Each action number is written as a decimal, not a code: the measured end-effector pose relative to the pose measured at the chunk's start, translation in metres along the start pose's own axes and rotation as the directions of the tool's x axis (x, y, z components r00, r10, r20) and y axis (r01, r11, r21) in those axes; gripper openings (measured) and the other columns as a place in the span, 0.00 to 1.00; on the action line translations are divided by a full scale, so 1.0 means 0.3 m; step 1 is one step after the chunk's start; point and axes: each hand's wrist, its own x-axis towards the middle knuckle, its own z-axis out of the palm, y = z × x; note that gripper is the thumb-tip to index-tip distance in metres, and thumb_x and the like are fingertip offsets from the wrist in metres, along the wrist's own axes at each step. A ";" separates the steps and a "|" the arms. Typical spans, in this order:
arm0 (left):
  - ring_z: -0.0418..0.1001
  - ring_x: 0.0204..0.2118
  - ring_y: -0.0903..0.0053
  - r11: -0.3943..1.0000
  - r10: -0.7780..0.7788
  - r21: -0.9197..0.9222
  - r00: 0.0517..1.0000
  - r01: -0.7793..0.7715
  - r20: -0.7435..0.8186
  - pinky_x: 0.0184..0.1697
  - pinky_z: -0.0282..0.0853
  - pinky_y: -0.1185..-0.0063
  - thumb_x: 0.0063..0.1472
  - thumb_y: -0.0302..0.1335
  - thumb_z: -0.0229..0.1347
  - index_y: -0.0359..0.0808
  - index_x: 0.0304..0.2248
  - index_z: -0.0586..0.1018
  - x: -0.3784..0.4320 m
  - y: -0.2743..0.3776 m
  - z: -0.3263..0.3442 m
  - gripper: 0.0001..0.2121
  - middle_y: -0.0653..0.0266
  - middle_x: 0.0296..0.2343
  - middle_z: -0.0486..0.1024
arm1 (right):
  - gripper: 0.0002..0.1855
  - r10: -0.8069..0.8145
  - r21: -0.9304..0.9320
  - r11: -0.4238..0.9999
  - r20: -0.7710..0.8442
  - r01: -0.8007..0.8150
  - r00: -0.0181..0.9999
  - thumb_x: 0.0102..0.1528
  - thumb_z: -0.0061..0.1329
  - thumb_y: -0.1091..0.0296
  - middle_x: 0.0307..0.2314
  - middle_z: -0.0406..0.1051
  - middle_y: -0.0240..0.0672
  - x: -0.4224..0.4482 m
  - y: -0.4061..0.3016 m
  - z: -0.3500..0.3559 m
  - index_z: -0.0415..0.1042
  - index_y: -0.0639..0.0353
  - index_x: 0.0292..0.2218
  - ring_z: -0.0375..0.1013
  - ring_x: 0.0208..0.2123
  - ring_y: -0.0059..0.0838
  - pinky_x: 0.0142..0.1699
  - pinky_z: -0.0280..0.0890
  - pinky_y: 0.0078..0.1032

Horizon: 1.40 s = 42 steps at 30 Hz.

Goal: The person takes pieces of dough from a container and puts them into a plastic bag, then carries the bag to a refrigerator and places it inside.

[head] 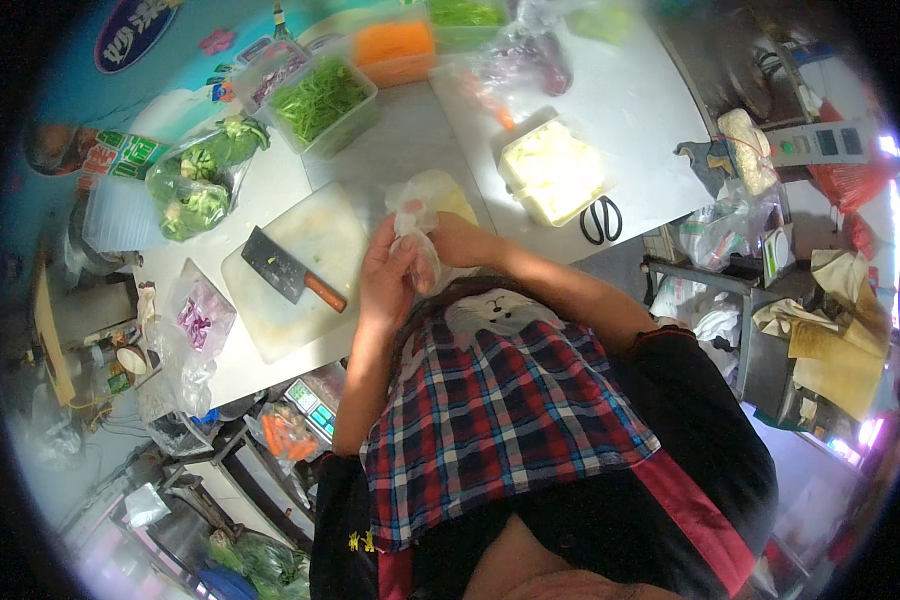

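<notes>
My left hand (391, 277) grips the gathered part of a clear plastic bag (415, 214), close to my body. My right hand (459, 241) is closed on the same bag, its fingertips hidden. Something pale yellow shows at the bag's far side (454, 196); what it is cannot be told. Left of my hands lies a white cutting board (307, 225). On it rests a cleaver (274, 262) with a dark blade and a wooden handle. A plastic tub of pale cut vegetable (559, 169) stands to the right, with black-handled scissors (601, 220) beside it.
Along the back are tubs of shredded orange vegetable (394, 46) and green strips (321, 97). Bagged broccoli (202, 176) and bagged chopped purple cabbage (195, 321) lie at the left. A bag of carrots (285, 435) and a scale (313, 409) sit below the table edge.
</notes>
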 end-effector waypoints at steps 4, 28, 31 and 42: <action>0.64 0.19 0.82 0.996 0.074 0.043 0.997 -0.075 0.013 0.21 0.60 0.83 0.70 0.28 0.49 0.34 0.60 0.67 -0.002 -0.001 0.005 0.22 0.69 0.23 0.69 | 0.12 -0.067 0.223 0.972 -0.052 0.077 0.996 0.55 0.51 0.64 0.35 0.78 0.53 0.046 -0.034 0.004 0.78 0.65 0.35 0.77 0.39 0.54 0.45 0.69 0.44; 0.63 0.22 0.84 1.000 0.000 -0.029 0.996 -0.002 -0.092 0.23 0.59 0.83 0.71 0.24 0.45 0.37 0.58 0.69 0.016 0.004 -0.035 0.17 0.73 0.24 0.65 | 0.07 0.310 -0.133 0.886 -0.542 -0.444 0.782 0.60 0.51 0.73 0.27 0.75 0.35 -0.355 0.078 -0.662 0.74 0.62 0.41 0.72 0.29 0.23 0.37 0.68 0.24; 0.63 0.22 0.84 0.999 0.001 -0.039 0.997 -0.004 -0.081 0.23 0.59 0.83 0.72 0.24 0.45 0.37 0.58 0.69 0.012 0.005 -0.033 0.17 0.73 0.23 0.65 | 0.05 0.304 0.135 0.950 -0.589 -0.280 0.748 0.60 0.52 0.73 0.25 0.73 0.26 -0.405 0.070 -0.744 0.75 0.62 0.39 0.70 0.28 0.16 0.36 0.67 0.20; 0.61 0.20 0.86 0.998 0.049 -0.026 0.981 -0.055 -0.186 0.22 0.56 0.85 0.70 0.24 0.46 0.35 0.57 0.69 0.002 0.004 -0.026 0.18 0.73 0.21 0.64 | 0.11 0.146 0.727 0.676 -0.296 0.124 0.944 0.63 0.48 0.76 0.36 0.79 0.40 -0.232 -0.357 -0.571 0.71 0.63 0.47 0.81 0.38 0.32 0.45 0.76 0.28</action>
